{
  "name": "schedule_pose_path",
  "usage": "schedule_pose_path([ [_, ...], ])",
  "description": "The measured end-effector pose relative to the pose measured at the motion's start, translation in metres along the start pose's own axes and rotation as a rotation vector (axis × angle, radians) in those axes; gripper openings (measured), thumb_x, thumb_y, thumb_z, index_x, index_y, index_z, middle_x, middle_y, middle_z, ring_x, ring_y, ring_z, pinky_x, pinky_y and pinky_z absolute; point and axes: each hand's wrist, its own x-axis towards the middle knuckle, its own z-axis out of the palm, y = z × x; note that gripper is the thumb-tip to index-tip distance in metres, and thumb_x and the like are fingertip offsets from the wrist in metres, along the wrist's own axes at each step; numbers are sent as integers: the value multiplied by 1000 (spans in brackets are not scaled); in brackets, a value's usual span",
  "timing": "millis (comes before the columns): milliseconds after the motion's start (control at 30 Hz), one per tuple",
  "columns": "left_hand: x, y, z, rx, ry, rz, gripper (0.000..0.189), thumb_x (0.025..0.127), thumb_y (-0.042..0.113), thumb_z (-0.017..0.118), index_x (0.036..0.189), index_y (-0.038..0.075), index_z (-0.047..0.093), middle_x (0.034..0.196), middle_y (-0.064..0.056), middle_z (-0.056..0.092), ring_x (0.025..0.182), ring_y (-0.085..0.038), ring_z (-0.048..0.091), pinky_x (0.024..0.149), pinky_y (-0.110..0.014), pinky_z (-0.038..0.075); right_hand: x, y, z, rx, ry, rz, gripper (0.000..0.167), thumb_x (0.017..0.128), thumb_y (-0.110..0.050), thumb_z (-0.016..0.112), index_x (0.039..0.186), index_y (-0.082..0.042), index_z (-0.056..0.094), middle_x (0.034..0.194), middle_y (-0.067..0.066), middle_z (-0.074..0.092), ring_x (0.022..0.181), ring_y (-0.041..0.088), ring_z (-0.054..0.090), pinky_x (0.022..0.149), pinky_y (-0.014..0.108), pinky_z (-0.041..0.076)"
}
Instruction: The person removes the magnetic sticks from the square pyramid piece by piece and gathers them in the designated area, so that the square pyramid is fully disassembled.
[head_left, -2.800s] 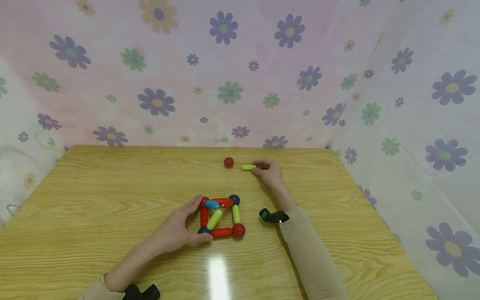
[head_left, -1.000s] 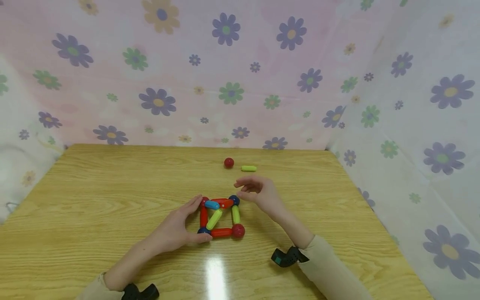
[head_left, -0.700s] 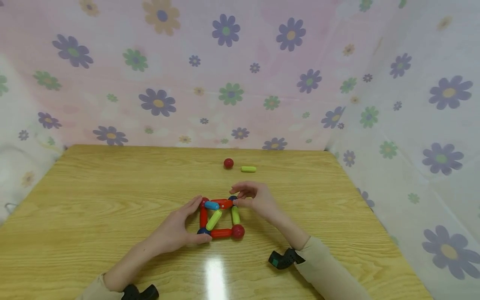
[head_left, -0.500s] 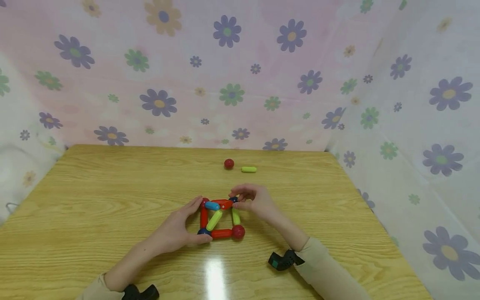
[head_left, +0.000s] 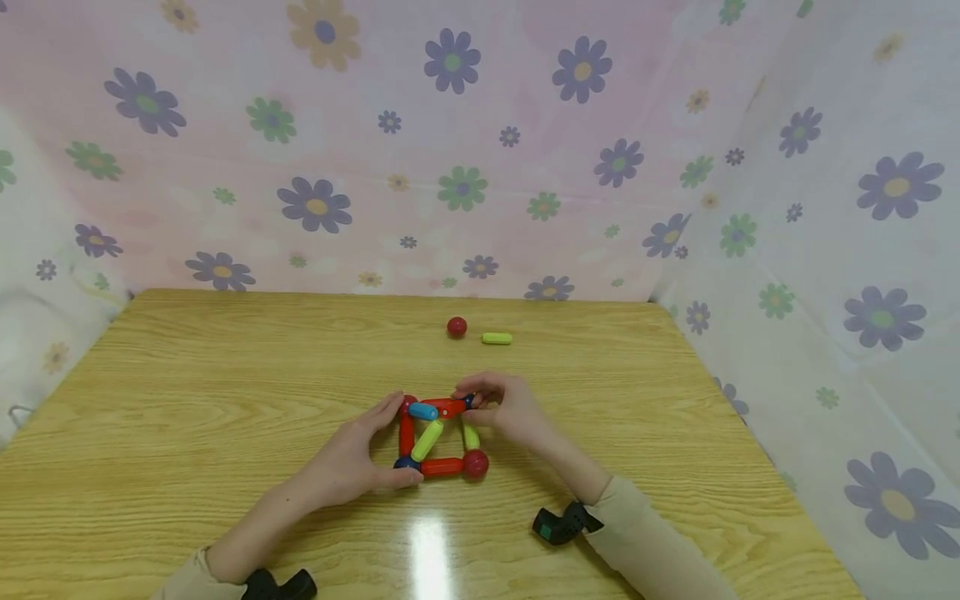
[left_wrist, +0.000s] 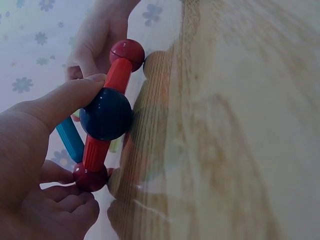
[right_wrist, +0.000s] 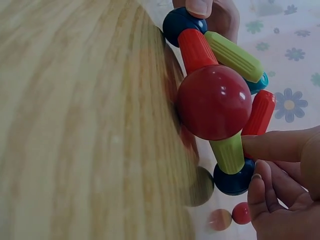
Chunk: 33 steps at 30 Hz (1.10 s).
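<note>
A square frame of magnetic rods and balls lies on the table. Its corners are a near-left blue ball (left_wrist: 106, 114), a near-right red ball (head_left: 476, 464), a far-left red ball (left_wrist: 90, 177) and a far-right blue ball (right_wrist: 234, 177). Blue (head_left: 423, 411), yellow-green (head_left: 428, 440) and red (right_wrist: 260, 113) rods lean up and inward from three corners. My left hand (head_left: 347, 458) grips the frame's left side, thumb on the near-left ball, fingers at the far-left one. My right hand (head_left: 512, 408) pinches the leaning red rod low down, beside the far-right blue ball.
Behind the frame, a loose red ball (head_left: 457, 327) and a loose yellow-green rod (head_left: 497, 338) lie on the wooden table (head_left: 262, 358). Flowered cloth (head_left: 360, 167) hangs along the table's back and right sides.
My right hand has left the loose yellow-green rod at the back and come nearer, to the frame's far-right corner, closing its fingers there. My left hand stays in place.
</note>
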Motion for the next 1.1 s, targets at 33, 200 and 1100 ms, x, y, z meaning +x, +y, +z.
schedule_pose_path([
  [33, 0, 0, 0, 2, 1, 2, 113, 73, 56, 84, 159, 11, 26, 165, -11, 24, 149, -41, 25, 115, -63, 28, 0, 0, 1, -3, 2, -1, 34, 82, 1, 78, 116, -6, 72, 108, 8, 74, 87, 17, 60, 77, 24, 52],
  [200, -1, 0, 0, 7, 5, 16, 113, 73, 54, 85, 159, 9, 26, 164, -12, 25, 149, -40, 26, 116, -62, 29, -2, -3, 4, -9, 4, 2, 33, 83, 1, 78, 115, -9, 74, 107, 2, 75, 87, 18, 59, 76, 24, 51],
  [1100, 0, 0, 2, 8, 9, 17, 113, 73, 56, 84, 159, 9, 26, 164, -12, 25, 149, -40, 26, 116, -62, 29, -1, 6, 6, -63, 14, -76, 29, 83, -1, 79, 110, -11, 74, 105, 4, 74, 83, 17, 57, 73, 23, 50],
])
